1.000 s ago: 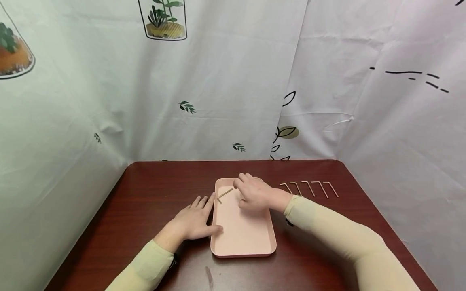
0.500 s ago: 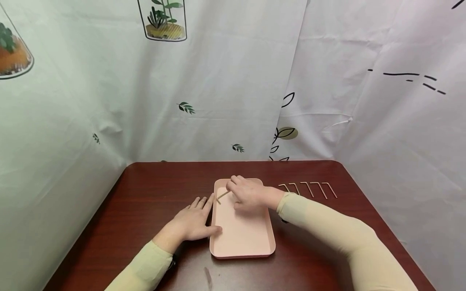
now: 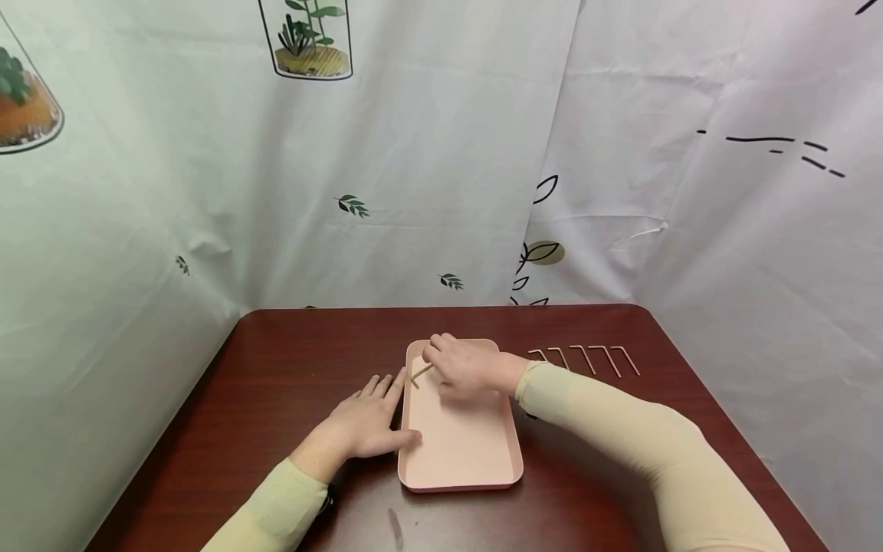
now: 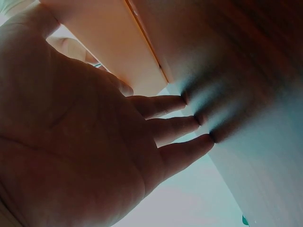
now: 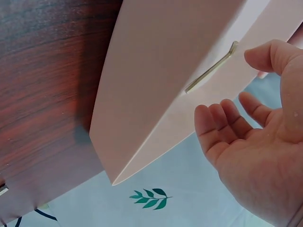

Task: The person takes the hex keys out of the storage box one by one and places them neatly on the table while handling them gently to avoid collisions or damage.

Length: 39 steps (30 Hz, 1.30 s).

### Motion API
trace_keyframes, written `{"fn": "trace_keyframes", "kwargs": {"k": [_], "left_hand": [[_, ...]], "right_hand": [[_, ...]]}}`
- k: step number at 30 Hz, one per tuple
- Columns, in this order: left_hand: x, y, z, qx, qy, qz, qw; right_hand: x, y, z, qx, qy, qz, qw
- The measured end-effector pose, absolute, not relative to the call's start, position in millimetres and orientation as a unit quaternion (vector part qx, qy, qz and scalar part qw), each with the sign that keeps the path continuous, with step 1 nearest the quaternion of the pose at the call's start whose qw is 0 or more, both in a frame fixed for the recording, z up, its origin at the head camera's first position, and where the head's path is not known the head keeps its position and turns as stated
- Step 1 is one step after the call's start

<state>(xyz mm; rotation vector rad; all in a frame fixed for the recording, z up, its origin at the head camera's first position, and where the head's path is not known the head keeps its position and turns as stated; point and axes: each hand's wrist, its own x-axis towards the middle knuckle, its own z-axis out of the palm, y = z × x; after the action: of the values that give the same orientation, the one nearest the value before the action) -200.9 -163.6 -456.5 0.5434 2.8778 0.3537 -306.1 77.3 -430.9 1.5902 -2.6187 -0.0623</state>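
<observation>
A pink rectangular tray [image 3: 458, 456] lies on the table with an L-shaped hex key [image 5: 210, 71] inside, near its far left corner. My left hand [image 3: 364, 420] is spread along the tray's left side, its thumb over the rim and its other fingertips down on the table. Over the far part of the tray is my right hand [image 3: 464, 366], its fingers loosely bent. In the right wrist view a gap shows between the thumb and the fingers, with the hex key lying just beyond them. From the head view, the right fingers cover one end of that key.
Several more hex keys [image 3: 589, 360] are lined up on the dark red table [image 3: 310, 345] to the right of the tray, partly behind the right forearm. A white printed curtain [image 3: 414, 153] stands around the table's back and sides.
My right hand has moved left across the tray toward the hex key, most of it in the first half second. The left hand, tray and key stay where they were.
</observation>
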Motion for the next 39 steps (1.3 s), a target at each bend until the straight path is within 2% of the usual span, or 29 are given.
{"fn": "trace_keyframes", "kwargs": {"k": [10,30,39], "left_hand": [[-196.1,-161.6,-455.4,0.186,0.971,0.12,0.094],[-198.2,-163.7,-456.8,0.187,0.971,0.115,0.093],[-199.8,-162.7,-456.7,0.187,0.972,0.112,0.09]], "right_hand": [[-304.4,70.3,-433.5,0.509,-0.859,-0.05,0.014],[-311.6,59.5,-443.3,0.513,-0.854,-0.083,0.033],[-314.9,56.5,-445.1,0.502,-0.86,-0.094,0.018]]}}
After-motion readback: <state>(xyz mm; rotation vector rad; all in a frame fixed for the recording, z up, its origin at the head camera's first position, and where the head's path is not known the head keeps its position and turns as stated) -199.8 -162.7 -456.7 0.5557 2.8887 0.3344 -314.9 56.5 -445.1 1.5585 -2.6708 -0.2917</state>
